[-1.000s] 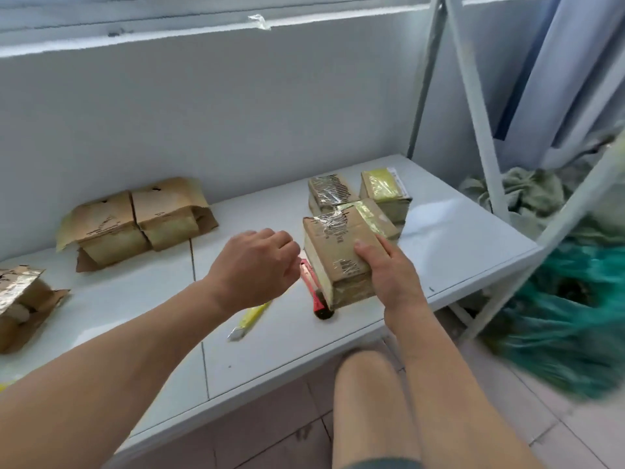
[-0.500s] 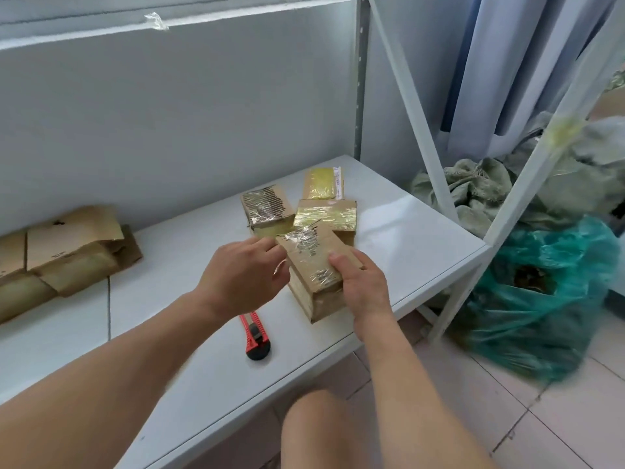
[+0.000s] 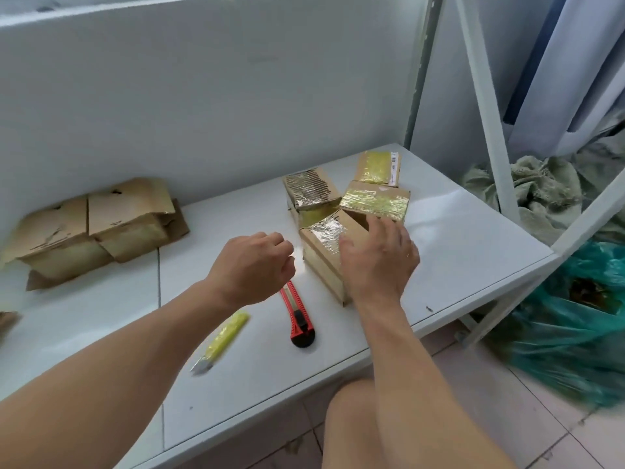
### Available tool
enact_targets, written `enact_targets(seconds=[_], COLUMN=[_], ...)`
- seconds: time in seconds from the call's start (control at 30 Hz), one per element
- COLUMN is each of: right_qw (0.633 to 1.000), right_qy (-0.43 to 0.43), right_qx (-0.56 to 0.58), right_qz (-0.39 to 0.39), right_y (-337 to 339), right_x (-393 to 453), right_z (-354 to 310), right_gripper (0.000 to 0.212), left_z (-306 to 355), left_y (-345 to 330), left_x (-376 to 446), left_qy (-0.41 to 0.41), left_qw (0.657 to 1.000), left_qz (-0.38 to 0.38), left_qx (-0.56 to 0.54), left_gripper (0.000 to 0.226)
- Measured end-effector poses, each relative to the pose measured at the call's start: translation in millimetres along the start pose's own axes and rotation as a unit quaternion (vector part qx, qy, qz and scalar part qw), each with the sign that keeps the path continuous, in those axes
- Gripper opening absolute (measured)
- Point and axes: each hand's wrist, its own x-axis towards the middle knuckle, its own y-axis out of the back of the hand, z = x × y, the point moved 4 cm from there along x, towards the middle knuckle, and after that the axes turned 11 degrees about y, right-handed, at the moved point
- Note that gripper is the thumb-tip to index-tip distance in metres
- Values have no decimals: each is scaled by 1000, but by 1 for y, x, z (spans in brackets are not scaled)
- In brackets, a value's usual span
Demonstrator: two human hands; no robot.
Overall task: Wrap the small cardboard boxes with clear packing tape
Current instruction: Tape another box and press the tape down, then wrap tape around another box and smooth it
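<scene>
Cardboard box (image 3: 324,253) with shiny clear tape on its top sits on the white table (image 3: 456,252), near the front edge, touching the cluster of three other taped boxes behind it: one with silvery torn tape (image 3: 309,192), one with yellowish tape (image 3: 375,201), one further back with a small label (image 3: 378,168). Right hand (image 3: 378,262) lies on top of the box at its right side, fingers (image 3: 382,228) fairly straight and slightly spread, reaching over the far top edge, thumb along the taped top; palm presses down, not a curled grip as far as visible. Left hand (image 3: 253,265) hovers just left of the box, apart from it, fingers curled into a loose fist; cannot tell if it pinches anything, a tape strand is not visible. Red utility knife (image 3: 297,314) lies on the table just in front of the left hand, beside the box's near corner. Yellow utility knife (image 3: 221,340) lies near it to the left, blade end pointing toward the table's front edge, partly under the left forearm. Stack of flattened brown cardboard pieces (image 3: 98,225) rests against the wall at far left, well apart. Green plastic bag (image 3: 575,333) on the floor at right; a bare knee (image 3: 351,428) below the table edge.
</scene>
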Motion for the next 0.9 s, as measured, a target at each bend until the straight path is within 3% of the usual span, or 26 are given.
enact_targets(seconds=[0.07, 0.17, 0.4, 0.5, 0.7, 0.9], right_qw=[997, 986, 948, 935, 917, 903], right_qy=[76, 166, 280, 297, 304, 222], right_qx=[-1, -12, -26, -35, -23, 34], right_qz=[18, -16, -151, -190, -258, -367], right_y=[-10, -41, -110, -132, -166, -204], right_x=[-2, -6, -20, -23, -17, 5], right_z=[-31, -76, -176, -214, -273, -289], right_gripper=[39, 25, 32, 33, 34, 65], left_z=[-12, -40, -141, -188, -259, -288], left_y=[3, 10, 15, 14, 0, -23], left_x=[-11, -30, -72, -84, -91, -88], left_qy=[-2, 8, 72, 138, 292, 395], left_qw=[1000, 1000, 995, 985, 941, 885], left_qz=[-12, -18, -38, -84, -171, -230], left_qx=[7, 15, 60, 63, 23, -87], left_gripper=[23, 16, 22, 15, 50, 63])
